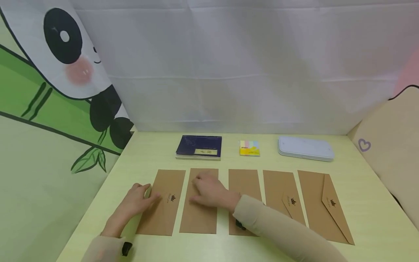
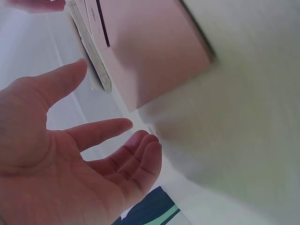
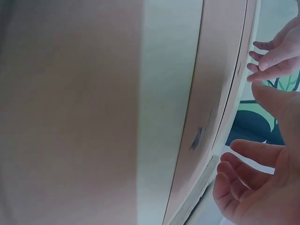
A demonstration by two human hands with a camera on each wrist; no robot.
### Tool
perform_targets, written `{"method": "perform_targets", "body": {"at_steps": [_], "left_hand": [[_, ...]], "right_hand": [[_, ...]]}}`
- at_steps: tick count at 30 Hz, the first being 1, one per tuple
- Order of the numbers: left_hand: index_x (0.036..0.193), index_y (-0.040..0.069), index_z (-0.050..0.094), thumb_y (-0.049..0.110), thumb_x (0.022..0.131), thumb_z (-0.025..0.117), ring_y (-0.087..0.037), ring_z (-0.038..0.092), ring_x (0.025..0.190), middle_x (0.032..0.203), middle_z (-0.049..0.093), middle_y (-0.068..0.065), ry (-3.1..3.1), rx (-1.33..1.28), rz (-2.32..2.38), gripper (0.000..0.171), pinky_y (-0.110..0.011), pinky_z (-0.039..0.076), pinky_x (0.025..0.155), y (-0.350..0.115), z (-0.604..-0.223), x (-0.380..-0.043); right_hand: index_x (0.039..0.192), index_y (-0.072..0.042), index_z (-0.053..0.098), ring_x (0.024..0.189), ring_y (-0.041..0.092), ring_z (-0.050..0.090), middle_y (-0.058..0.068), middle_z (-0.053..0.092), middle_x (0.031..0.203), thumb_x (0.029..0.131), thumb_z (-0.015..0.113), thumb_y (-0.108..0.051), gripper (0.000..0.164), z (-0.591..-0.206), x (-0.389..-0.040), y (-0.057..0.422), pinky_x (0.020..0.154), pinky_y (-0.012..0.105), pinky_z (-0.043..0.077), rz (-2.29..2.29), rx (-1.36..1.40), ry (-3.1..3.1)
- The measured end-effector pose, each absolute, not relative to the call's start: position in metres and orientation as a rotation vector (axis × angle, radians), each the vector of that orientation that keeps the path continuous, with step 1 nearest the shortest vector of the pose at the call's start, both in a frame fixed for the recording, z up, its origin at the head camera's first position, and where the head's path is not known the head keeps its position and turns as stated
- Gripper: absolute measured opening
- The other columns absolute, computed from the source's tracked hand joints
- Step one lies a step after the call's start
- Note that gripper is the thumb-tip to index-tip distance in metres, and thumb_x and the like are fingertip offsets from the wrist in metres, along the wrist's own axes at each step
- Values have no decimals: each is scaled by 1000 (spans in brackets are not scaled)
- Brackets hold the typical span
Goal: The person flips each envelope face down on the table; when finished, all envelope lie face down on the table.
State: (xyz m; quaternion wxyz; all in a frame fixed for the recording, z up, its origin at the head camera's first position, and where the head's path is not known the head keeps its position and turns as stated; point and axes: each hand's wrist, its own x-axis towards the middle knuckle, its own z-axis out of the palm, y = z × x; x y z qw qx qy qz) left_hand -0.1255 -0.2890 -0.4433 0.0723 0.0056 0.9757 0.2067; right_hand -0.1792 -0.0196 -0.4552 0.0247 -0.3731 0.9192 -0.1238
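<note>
Brown paper envelopes lie side by side in a row on the table. My left hand is at the left edge of the leftmost envelope, its thumb over the paper. In the left wrist view that hand has loosely bent fingers and holds nothing. Over the second envelope is my right hand; whether it touches the paper I cannot tell. The right wrist view shows this hand with relaxed fingers and nothing between them. My right forearm partly covers the third envelope and the fourth envelope.
The rightmost envelope shows its pointed flap and a crown print. Behind the row stand a dark blue notebook, a pack of sticky notes and a pale flat case. A white cloth hangs along the table's back edge.
</note>
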Motion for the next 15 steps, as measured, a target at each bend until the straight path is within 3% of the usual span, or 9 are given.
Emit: {"method": "perform_targets", "body": {"at_steps": [9,15], "left_hand": [[121,-17,52,34,86,69,-40,50,97,104,53,-28,2951,9,610,64,-52,43,83,-296,-448,-126],[112,-14,58,31,82,74,-33,51,87,94,54,-20,2955,-1,622,57,-48,44,76,-298,-448,-126]], "right_hand": [[120,-9,64,110,23,48,5,57,119,84,62,-59,62,-462,-174,-37,94,31,38,-279,-1221,2883],[111,-13,68,108,21,49,1,58,118,84,59,-63,58,-464,-170,-49,91,32,39,-135,-1273,2892]]}}
